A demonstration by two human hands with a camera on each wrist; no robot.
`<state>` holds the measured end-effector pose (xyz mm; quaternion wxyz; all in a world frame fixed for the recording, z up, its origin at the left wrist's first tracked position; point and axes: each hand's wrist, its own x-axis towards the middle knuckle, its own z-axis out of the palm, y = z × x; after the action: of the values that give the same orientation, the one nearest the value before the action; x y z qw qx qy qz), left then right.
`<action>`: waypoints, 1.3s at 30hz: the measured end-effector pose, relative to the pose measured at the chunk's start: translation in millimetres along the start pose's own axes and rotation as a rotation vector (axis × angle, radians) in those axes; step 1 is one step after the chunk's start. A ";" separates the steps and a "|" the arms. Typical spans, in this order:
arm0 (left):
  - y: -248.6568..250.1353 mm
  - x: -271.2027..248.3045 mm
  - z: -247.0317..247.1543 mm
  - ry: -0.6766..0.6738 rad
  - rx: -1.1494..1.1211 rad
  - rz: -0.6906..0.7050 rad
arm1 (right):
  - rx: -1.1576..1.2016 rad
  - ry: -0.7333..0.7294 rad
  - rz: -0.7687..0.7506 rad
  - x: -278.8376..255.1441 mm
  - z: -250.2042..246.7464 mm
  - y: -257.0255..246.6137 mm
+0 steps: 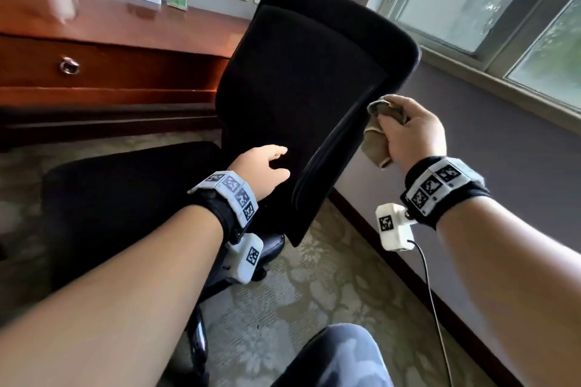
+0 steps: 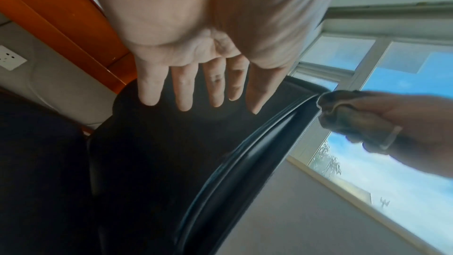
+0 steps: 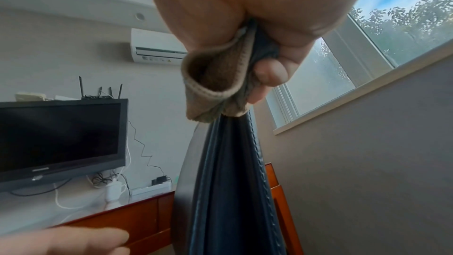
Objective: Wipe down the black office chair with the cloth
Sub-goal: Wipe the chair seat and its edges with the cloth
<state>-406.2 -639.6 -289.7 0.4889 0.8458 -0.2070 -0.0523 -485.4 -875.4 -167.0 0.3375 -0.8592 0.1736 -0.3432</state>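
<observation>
While left fingers (image 2: 182, 92) lie straight, right fingers (image 3: 269, 77) grip cloth (image 1: 377, 132) against chair (image 1: 301, 72) edge.

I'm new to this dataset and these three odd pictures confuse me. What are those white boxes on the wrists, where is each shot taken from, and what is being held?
No machine here: a person wears three cameras. The head view looks down at both hands; the white boxes under the wrists are the other two cameras, looking along each hand. The right hand has a beige cloth in its grip, pressed on the side edge of the black office chair. The left hand is open by the backrest, fingers straight. Behind stand a wooden desk and a window.
</observation>
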 end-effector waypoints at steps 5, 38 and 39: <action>-39.7 28.5 19.5 -0.080 0.118 -0.054 | -0.059 0.062 -0.030 18.9 12.9 0.7; -168.3 46.5 84.5 -0.411 0.425 -0.464 | -0.142 0.144 -0.115 43.2 61.9 23.0; -168.3 46.7 86.0 -0.423 0.448 -0.466 | -0.150 0.140 -0.120 43.5 63.0 24.3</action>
<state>-338.3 -654.2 -471.6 0.2135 0.9266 -0.1119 -0.2885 -411.9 -886.8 -197.2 0.2382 -0.8647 0.1703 -0.4082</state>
